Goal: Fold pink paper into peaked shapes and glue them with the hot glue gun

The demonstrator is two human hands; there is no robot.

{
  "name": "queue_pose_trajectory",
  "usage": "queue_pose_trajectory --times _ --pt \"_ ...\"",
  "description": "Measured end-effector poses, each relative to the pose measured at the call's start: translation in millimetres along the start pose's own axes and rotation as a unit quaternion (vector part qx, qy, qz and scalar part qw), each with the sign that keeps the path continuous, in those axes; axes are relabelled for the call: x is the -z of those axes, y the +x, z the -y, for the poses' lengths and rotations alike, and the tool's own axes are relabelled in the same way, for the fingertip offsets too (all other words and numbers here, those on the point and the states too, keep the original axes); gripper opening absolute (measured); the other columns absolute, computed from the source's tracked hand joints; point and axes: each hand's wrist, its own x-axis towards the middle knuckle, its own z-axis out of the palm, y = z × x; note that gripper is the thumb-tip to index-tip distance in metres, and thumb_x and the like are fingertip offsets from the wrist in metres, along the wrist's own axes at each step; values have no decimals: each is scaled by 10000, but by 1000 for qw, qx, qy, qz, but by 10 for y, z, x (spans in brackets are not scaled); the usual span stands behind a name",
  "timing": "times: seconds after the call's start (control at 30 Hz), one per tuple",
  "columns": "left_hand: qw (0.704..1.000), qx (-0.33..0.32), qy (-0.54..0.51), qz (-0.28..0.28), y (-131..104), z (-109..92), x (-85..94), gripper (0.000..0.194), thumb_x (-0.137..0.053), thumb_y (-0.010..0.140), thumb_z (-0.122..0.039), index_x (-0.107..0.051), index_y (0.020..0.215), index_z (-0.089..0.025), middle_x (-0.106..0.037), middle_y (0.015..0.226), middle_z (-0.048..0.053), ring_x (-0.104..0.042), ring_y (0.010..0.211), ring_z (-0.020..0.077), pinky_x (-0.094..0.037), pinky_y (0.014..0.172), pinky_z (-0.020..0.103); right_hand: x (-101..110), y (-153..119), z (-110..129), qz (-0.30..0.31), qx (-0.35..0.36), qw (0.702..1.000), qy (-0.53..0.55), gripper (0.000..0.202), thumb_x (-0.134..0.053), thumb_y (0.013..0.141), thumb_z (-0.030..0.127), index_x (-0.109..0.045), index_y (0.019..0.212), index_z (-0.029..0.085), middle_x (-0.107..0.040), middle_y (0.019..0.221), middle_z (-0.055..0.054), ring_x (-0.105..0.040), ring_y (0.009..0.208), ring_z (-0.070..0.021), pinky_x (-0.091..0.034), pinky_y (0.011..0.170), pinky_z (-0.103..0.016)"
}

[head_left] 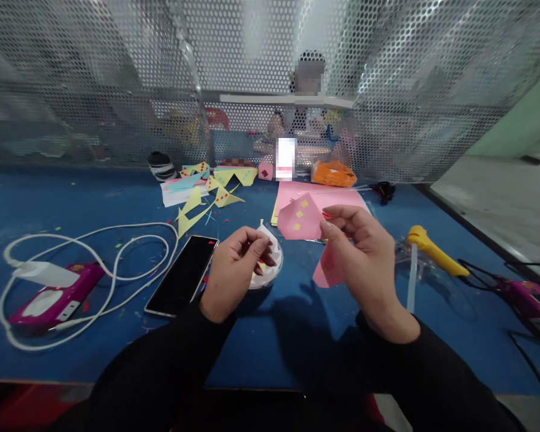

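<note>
My right hand (364,258) pinches a pink paper cutout (299,219) between thumb and fingers, held up over the table. Small yellow diamonds run along its upper part, and a lower part shows below my fingers. A bit of red shows by my right fingertips. My left hand (236,267) has thumb and fingertips pressed together; whatever is in the pinch is too small to make out. It hovers by a round white dish (270,277) holding small coloured scraps, which my fingers partly cover. A dark-screened phone (182,277) lies left of my left hand.
A white cable (114,270) loops around a purple power strip (83,282) at left. On the right are a yellow glue gun (441,255) and another purple strip (528,306). Yellow paper cutouts (234,176), pink sheets (342,195) and an orange packet (333,174) lie before a perforated metal screen (252,54).
</note>
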Motion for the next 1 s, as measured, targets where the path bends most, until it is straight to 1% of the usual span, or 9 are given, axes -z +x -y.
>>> queue_pose_trajectory --times 0.1,0.23,0.33,0.47,0.53,0.8,0.87,0.93,1.0 --pt "999 -27 33 21 -5 15 23 237 -585 915 -328 -597 731 -179 -620 617 -22 -563 558 94 -426 511 193 -26 -17 -4 23 -1 1000 -4 162 -610 871 264 -647 1019 210 -617 672 44 -588 655 -141 -472 720 -334" --pt "998 -50 41 16 -5 43 29 296 -527 938 -308 -539 667 -191 -549 551 -50 -493 521 79 -395 529 197 -42 -29 -21 28 -2 1000 -11 176 -610 867 268 -641 1027 202 -626 689 40 -575 675 -140 -453 730 -332" --pt "998 -50 33 -4 -4 45 16 239 -602 886 -299 -610 678 -181 -583 581 -46 -513 529 74 -403 531 194 -33 -28 -32 28 -4 1000 -13 174 -609 868 272 -642 1023 200 -619 679 44 -569 667 -138 -449 718 -326" --pt "999 -7 12 -36 6 33 -3 128 -752 752 -288 -715 718 -170 -686 666 -11 -562 548 83 -421 513 199 -19 -30 -49 27 7 999 -26 183 -608 874 279 -646 1036 204 -627 699 42 -571 679 -137 -447 717 -323" --pt "999 6 1 -37 10 32 -9 136 -773 728 -294 -714 703 -174 -680 642 -15 -560 538 85 -422 501 199 -19 -32 -56 27 14 999 -34 181 -607 876 277 -647 1036 205 -633 707 41 -572 686 -137 -445 720 -323" --pt "999 13 14 -26 6 44 -2 229 -821 688 -308 -634 670 -176 -631 587 -40 -514 508 73 -400 483 184 -37 -20 -68 26 4 999 -23 182 -610 872 277 -641 1037 206 -636 711 42 -573 678 -136 -447 713 -325" --pt "999 0 25 -33 10 43 4 260 -808 710 -333 -615 631 -178 -620 574 -36 -518 515 78 -411 503 191 -38 -14 -68 26 5 999 -22 179 -607 872 272 -637 1034 204 -629 696 45 -570 669 -135 -446 708 -322" --pt "998 -19 42 -45 16 40 11 303 -739 788 -385 -624 599 -177 -620 574 -20 -526 526 81 -416 516 195 -36 -11 -69 29 8 999 -23 173 -605 869 263 -636 1028 202 -623 683 47 -572 667 -136 -448 708 -321" --pt "997 -20 48 -56 25 34 15 327 -673 844 -430 -667 636 -178 -632 592 -8 -535 533 86 -415 510 195 -36 -15 -69 39 14 999 -24 173 -605 867 251 -634 1031 202 -634 698 42 -584 684 -139 -454 719 -320"
